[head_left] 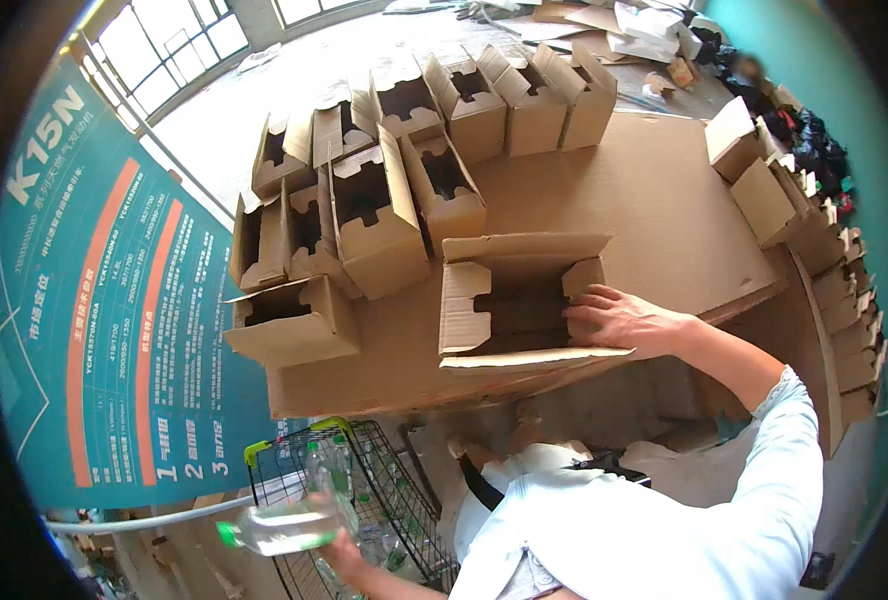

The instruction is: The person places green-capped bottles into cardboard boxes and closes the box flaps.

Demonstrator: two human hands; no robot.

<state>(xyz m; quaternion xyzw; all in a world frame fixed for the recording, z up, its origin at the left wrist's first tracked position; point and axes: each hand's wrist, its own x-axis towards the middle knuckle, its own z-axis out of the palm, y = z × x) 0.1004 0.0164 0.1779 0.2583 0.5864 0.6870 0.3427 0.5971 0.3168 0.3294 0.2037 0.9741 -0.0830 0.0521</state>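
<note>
An open cardboard box (524,355) stands near the front edge of a large cardboard surface (654,190), its top flaps folded outward and its inside dark. My right hand (619,320) is at the box's right side, its fingers curled over the side flap and into the opening. Low on the left, my left hand (339,548) grips a clear plastic bottle (279,528) with a green cap, held sideways and slightly blurred. That hand is over a black wire cart (379,455) with green corner pieces. Several more clear bottles (329,470) stand in the cart.
Several open cardboard boxes (374,215) are grouped at the left and back of the surface. More boxes (769,205) line the right side by a teal wall. A large teal printed banner (124,300) stands at the left. Flattened cardboard and dark bags lie farther back.
</note>
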